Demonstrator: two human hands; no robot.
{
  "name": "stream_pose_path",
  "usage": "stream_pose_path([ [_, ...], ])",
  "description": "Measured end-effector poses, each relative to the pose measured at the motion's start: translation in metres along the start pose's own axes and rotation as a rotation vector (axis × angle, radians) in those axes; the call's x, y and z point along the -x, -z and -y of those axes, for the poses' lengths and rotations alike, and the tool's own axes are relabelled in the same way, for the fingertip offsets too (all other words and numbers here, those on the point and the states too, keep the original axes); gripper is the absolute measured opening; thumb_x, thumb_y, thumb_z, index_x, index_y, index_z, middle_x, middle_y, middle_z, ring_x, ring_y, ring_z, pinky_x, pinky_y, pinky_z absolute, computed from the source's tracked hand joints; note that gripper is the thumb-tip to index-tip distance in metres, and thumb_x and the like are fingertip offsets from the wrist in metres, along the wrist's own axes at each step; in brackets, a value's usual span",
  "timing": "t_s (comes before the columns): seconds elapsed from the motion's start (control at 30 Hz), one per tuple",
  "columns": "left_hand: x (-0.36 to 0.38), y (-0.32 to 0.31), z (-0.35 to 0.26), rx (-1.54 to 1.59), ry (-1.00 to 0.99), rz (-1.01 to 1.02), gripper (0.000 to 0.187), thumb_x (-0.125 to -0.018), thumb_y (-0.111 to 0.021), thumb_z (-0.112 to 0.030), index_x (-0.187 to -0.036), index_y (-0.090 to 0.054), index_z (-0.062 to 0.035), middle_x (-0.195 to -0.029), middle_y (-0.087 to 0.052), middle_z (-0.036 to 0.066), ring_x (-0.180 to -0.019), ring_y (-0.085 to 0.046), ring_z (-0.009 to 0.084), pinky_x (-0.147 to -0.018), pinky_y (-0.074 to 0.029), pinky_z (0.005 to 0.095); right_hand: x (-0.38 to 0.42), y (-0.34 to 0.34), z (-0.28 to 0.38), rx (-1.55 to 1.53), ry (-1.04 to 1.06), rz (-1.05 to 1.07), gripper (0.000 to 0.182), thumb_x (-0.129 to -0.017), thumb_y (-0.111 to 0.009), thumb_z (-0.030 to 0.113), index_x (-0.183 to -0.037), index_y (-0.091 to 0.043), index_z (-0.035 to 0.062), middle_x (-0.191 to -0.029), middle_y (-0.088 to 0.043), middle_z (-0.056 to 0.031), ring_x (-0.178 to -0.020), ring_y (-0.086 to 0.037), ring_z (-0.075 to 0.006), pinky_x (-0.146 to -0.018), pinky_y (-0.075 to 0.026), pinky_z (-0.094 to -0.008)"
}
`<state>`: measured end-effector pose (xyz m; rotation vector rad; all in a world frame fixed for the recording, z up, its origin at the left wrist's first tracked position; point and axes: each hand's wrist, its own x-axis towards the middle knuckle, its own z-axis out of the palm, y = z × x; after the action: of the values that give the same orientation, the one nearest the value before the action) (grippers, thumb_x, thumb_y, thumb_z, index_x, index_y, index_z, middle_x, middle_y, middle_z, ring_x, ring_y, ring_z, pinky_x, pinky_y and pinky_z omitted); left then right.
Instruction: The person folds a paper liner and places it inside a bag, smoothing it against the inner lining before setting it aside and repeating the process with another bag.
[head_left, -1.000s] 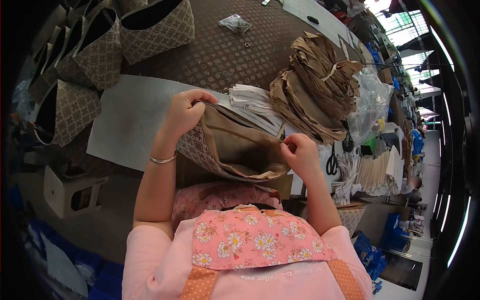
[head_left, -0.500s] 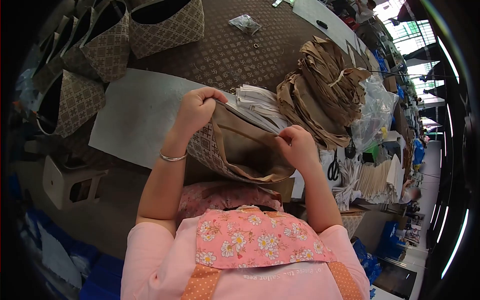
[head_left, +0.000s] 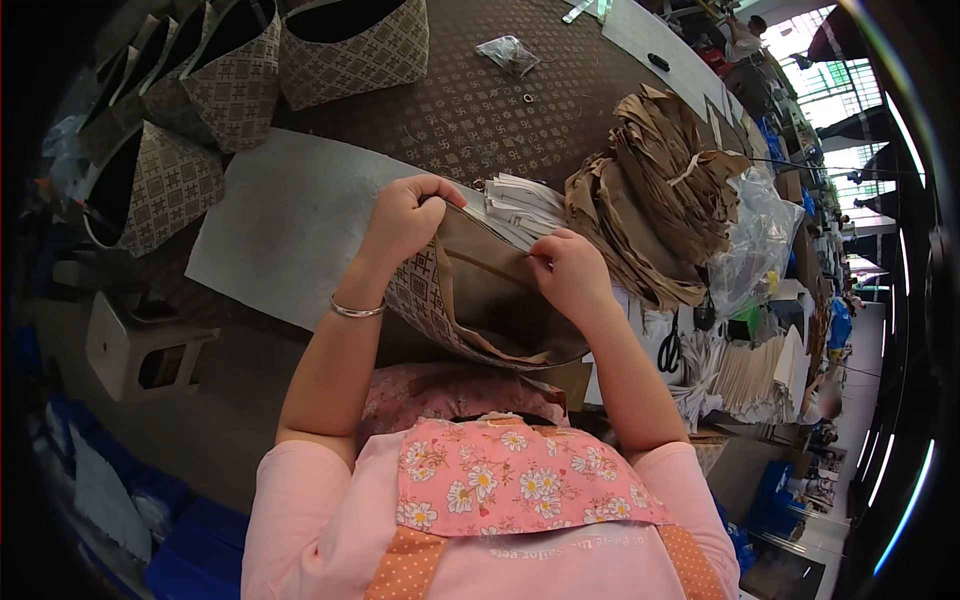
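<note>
A patterned bag (head_left: 415, 290) with a plain brown lining (head_left: 480, 290) is held up in front of my chest, its mouth facing me. My left hand (head_left: 408, 215) is closed on the left end of its far rim, thumb and fingers pinching the edge. Further right along the same rim, my right hand (head_left: 573, 272) pinches the edge between thumb and fingers. Just behind the rim lies a bundle of white strips (head_left: 522, 205). The bottom of the bag's inside is in shadow.
Similar patterned bags (head_left: 355, 55) stand at the upper left. A grey sheet (head_left: 270, 215) lies on the table under the work. Bundled brown fabric pieces (head_left: 655, 205), a clear plastic bag (head_left: 755, 240) and black scissors (head_left: 670, 350) are to the right. A plastic stool (head_left: 125, 350) stands at left.
My right hand has slid left along the bag's rim, nearer my left hand. My left hand keeps its grip on the rim. The whole view has shifted slightly.
</note>
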<state>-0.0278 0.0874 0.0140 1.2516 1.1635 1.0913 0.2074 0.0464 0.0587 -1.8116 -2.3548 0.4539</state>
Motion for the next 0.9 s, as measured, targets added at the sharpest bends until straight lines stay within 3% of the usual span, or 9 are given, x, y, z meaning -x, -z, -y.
stream_pose_path([
  [0.3,0.001,-0.003,0.004,-0.007,-0.031,-0.009,0.026,-0.076,-0.047,-0.002,-0.084,-0.073,-0.0019,-0.065,-0.061,-0.001,-0.056,-0.046,0.0042,-0.05,-0.038,0.023,-0.019,-0.016,0.014,-0.156,0.015,-0.063,0.01,-0.08,-0.067,0.013,-0.087,-0.071,0.0065,-0.088,-0.064,-0.0104,-0.084,-0.063,-0.0318,-0.074,-0.052,-0.0406],
  [0.37,0.002,-0.002,0.003,-0.009,-0.041,-0.007,0.027,-0.076,-0.047,-0.002,-0.084,-0.073,-0.0017,-0.065,-0.062,0.0,-0.056,-0.047,0.0044,-0.051,-0.038,0.0229,-0.023,-0.024,0.017,-0.309,0.021,-0.076,0.009,-0.08,-0.069,0.012,-0.086,-0.07,0.0055,-0.086,-0.063,-0.0108,-0.08,-0.064,-0.0303,-0.072,-0.053,-0.0387],
  [0.43,0.003,0.0,0.003,-0.006,-0.02,0.018,0.028,-0.076,-0.045,0.002,-0.086,-0.071,0.0018,-0.079,-0.068,0.001,-0.069,-0.054,0.0035,-0.061,-0.044,0.0196,-0.027,-0.026,0.02,-0.346,0.027,-0.108,0.009,-0.079,-0.07,0.011,-0.085,-0.069,0.005,-0.085,-0.063,-0.011,-0.078,-0.064,-0.0291,-0.07,-0.053,-0.0379],
  [0.57,0.009,0.003,-0.008,-0.064,0.019,0.066,0.031,-0.075,-0.043,0.003,-0.088,-0.071,0.002,-0.08,-0.068,0.001,-0.07,-0.053,0.0033,-0.061,-0.043,0.0188,-0.034,-0.025,0.035,-0.393,0.045,-0.117,0.009,-0.078,-0.072,0.009,-0.083,-0.068,0.0034,-0.083,-0.063,-0.011,-0.074,-0.064,-0.0257,-0.066,-0.052,-0.0351],
  [0.67,0.013,0.004,-0.008,-0.033,-0.035,0.058,0.028,-0.078,-0.047,0.005,-0.093,-0.07,0.0021,-0.085,-0.068,0.002,-0.072,-0.057,0.005,-0.065,-0.047,0.0204,-0.039,-0.028,0.032,-0.48,0.039,-0.141,0.01,-0.078,-0.073,0.01,-0.082,-0.067,0.0022,-0.081,-0.062,-0.0102,-0.071,-0.064,-0.0253,-0.065,-0.052,-0.0341],
  [0.73,0.019,0.006,-0.005,-0.074,-0.19,0.008,0.022,-0.082,-0.056,0.006,-0.099,-0.069,0.0023,-0.09,-0.069,0.004,-0.078,-0.062,0.0077,-0.072,-0.052,0.0228,-0.041,-0.031,0.032,-0.508,0.064,-0.181,0.011,-0.077,-0.074,0.009,-0.081,-0.067,0.002,-0.08,-0.062,-0.01,-0.07,-0.063,-0.0241,-0.064,-0.052,-0.033],
  [0.83,0.023,0.016,-0.014,-0.043,-0.092,0.07,0.018,-0.085,-0.064,0.005,-0.101,-0.069,0.0028,-0.094,-0.07,0.006,-0.085,-0.065,0.0101,-0.077,-0.054,0.0244,-0.041,-0.033,0.037,-0.565,0.109,-0.201,0.011,-0.076,-0.076,0.008,-0.081,-0.067,0.002,-0.08,-0.062,-0.0095,-0.068,-0.063,-0.0216,-0.063,-0.052,-0.0313],
  [0.9,0.025,0.016,-0.012,-0.049,-0.143,0.036,0.017,-0.084,-0.065,0.003,-0.1,-0.069,0.0024,-0.09,-0.071,0.008,-0.08,-0.065,0.0097,-0.073,-0.053,0.024,-0.042,-0.032,0.04,-0.595,0.134,-0.182,0.012,-0.075,-0.077,0.007,-0.082,-0.068,0.0023,-0.08,-0.062,-0.0093,-0.068,-0.062,-0.0203,-0.063,-0.052,-0.0307],
])
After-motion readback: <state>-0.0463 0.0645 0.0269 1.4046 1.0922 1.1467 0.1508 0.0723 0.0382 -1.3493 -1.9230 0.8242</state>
